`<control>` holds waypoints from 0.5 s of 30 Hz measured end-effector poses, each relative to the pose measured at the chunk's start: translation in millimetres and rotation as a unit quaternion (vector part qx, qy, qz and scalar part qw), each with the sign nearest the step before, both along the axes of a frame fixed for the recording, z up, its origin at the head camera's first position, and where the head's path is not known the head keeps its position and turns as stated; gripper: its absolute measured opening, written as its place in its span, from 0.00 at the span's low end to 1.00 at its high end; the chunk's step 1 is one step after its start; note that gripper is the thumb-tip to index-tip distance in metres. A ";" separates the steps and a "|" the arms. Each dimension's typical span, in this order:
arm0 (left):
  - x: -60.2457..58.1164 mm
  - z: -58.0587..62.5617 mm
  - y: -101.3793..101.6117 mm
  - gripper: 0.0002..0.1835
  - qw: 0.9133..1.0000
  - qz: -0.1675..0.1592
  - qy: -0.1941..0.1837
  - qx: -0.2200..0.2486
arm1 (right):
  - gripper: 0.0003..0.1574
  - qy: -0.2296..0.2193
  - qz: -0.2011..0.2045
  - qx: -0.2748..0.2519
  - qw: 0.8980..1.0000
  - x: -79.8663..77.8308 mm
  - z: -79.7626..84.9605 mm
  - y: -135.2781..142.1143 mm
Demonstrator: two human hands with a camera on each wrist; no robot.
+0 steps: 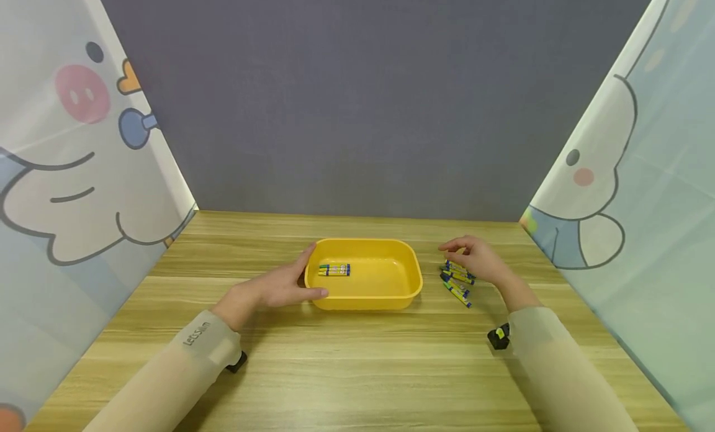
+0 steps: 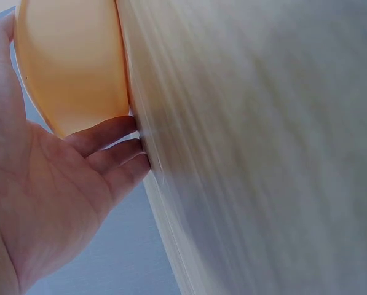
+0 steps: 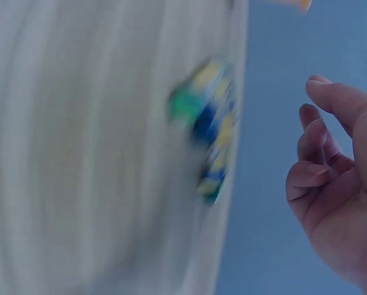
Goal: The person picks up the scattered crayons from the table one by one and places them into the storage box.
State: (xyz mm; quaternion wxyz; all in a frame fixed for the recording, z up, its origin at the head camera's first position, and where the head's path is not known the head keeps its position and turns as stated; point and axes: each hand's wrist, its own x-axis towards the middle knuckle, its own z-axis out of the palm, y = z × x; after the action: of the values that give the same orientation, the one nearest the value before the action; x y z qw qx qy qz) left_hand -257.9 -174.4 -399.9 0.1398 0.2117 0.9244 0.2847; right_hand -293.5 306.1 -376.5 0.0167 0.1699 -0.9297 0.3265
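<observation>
A yellow plastic tub stands on the table, with a few crayons in yellow-and-blue wrappers side by side at its left inside. My left hand holds the tub's left end, thumb over the front rim and the other fingers along the outer wall. In the left wrist view, several fingertips of this hand touch the tabletop beside the tub. To the right of the tub lies a loose pile of crayons. Just above that pile hovers my right hand, fingers loosely bent and nothing between them. The right wrist view blurs the crayons.
The wood-grain table ends at a dark grey panel behind. Cartoon-printed curtains flank it on the left and right. A small black device is at my right wrist.
</observation>
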 end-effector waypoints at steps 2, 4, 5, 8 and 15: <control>0.2 0.5 -0.7 0.70 1.000 0.000 -0.002 0.000 | 0.17 0.002 -0.007 0.019 1.000 -3.1 -5.6 13.7; 0.1 0.7 -1.3 0.70 1.000 0.000 -0.003 0.000 | 0.17 -0.002 -0.009 0.032 0.999 -5.3 -10.0 25.2; 0.0 0.9 -1.6 0.70 1.000 0.000 -0.003 -0.001 | 0.17 -0.007 -0.013 0.035 0.999 -6.3 -11.9 30.0; -0.4 0.6 -1.8 0.70 1.000 -0.003 -0.001 0.000 | 0.17 -0.024 -0.023 0.048 0.998 -7.8 -16.3 40.1; 1.0 1.0 -1.1 0.70 1.000 -0.002 -0.008 0.009 | 0.18 -0.049 -0.040 0.077 0.995 -7.8 -22.7 52.0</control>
State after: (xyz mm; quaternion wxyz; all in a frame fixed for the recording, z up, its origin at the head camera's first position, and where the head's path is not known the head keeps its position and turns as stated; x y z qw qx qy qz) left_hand -256.9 -175.5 -399.0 0.1460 0.2124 0.9201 0.2949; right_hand -301.3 358.1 -399.1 -0.0293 0.1169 -0.9579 0.2606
